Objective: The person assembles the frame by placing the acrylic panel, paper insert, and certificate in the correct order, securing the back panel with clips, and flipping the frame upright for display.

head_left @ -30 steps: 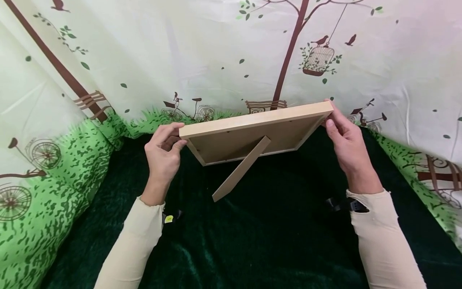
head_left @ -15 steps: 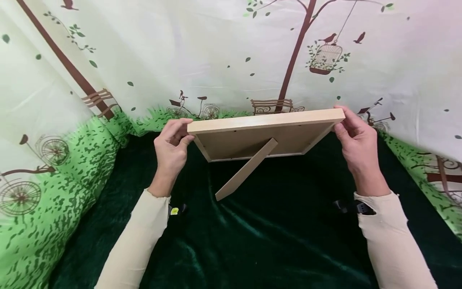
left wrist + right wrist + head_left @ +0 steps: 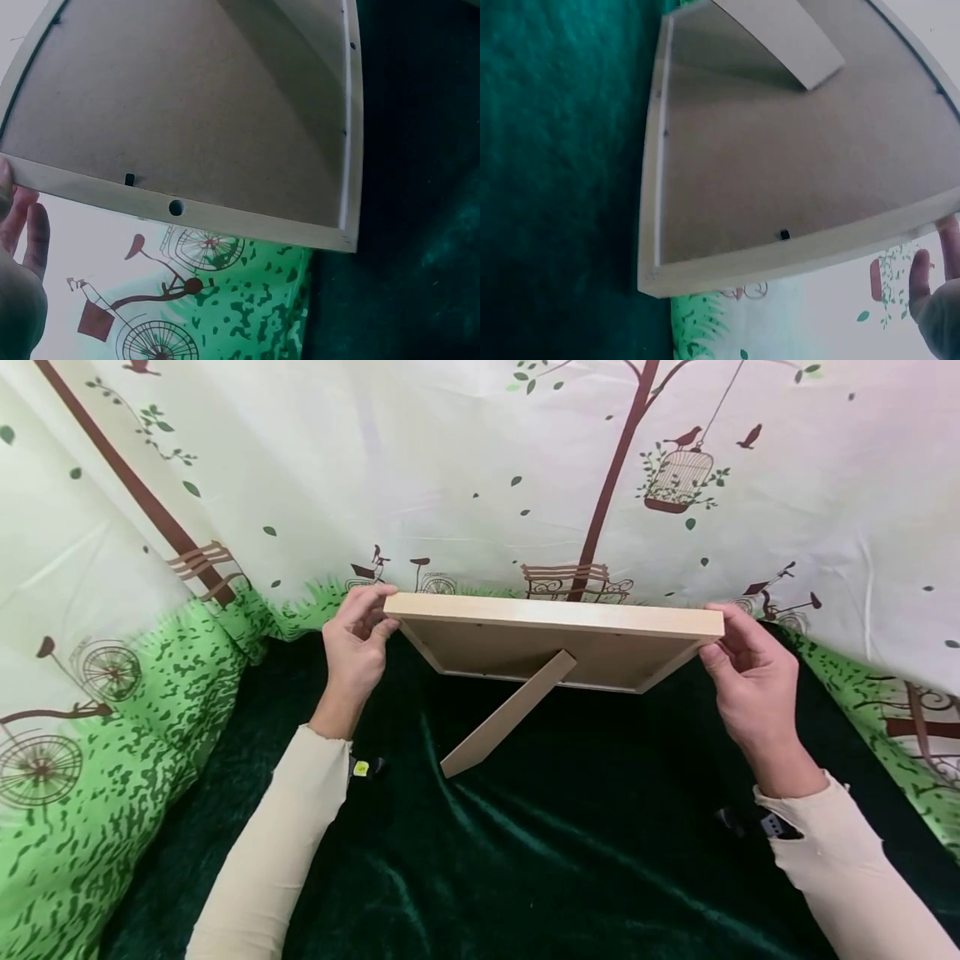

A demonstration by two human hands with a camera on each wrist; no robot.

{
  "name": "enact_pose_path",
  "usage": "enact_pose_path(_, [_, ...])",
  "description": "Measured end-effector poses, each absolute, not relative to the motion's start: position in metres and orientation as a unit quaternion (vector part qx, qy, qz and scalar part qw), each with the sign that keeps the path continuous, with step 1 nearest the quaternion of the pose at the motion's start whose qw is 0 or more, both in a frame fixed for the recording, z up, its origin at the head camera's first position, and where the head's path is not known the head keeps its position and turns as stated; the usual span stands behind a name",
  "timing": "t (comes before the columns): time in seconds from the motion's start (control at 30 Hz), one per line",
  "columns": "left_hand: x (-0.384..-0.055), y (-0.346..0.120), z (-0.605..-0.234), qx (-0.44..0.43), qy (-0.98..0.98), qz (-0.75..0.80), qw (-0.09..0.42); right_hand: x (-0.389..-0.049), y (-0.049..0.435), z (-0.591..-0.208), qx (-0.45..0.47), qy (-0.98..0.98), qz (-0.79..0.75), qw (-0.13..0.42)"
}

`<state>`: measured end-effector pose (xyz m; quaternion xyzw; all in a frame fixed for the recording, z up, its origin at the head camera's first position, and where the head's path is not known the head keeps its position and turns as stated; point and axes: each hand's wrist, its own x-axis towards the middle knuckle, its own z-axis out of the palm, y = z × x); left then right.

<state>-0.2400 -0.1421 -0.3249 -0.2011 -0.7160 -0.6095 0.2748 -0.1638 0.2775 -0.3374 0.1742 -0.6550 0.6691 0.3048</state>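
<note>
A light wooden picture frame (image 3: pixel 555 612) is held with its brown backing board (image 3: pixel 187 105) facing me. Its cardboard easel stand (image 3: pixel 510 714) is swung out from the back and slants down to the left. My left hand (image 3: pixel 354 647) pinches the upper left corner between thumb and fingers. At the upper right corner, my right hand (image 3: pixel 757 693) grips the frame the same way. Small dark tabs (image 3: pixel 784 235) show along the inner edge in both wrist views, and a round hole (image 3: pixel 176 208) is in one side rail. The front of the frame is hidden.
Dark green velvet cloth (image 3: pixel 570 843) covers the surface below. Behind it hangs a pale curtain (image 3: pixel 420 468) printed with trees, bicycles and benches, bunched along the left (image 3: pixel 172 693). Each wrist wears a dark strap with a small camera.
The frame's right end has dropped and its left end has risen slightly, so its top edge now slopes down to the right. Both hands keep their hold at the corners.
</note>
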Motion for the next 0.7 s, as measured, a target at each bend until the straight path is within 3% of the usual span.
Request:
enact_pose_path(0.4, [-0.267,-0.134,-0.322,-0.163,-0.733,-0.628,0.206,-0.144,0.274,-0.343,0.195,-0.664,0.671,0.265])
enact_pose_path(0.57, [-0.247,-0.140,-0.334,-0.163,-0.735,-0.631,0.186,-0.146,0.284,-0.349,0.192,-0.745,0.595,0.233])
enact_pose_path(0.7, [-0.209,-0.140,-0.353,-0.169,-0.773,-0.602,0.104,-0.147,0.296,-0.360,0.157,-0.851,0.465,0.187])
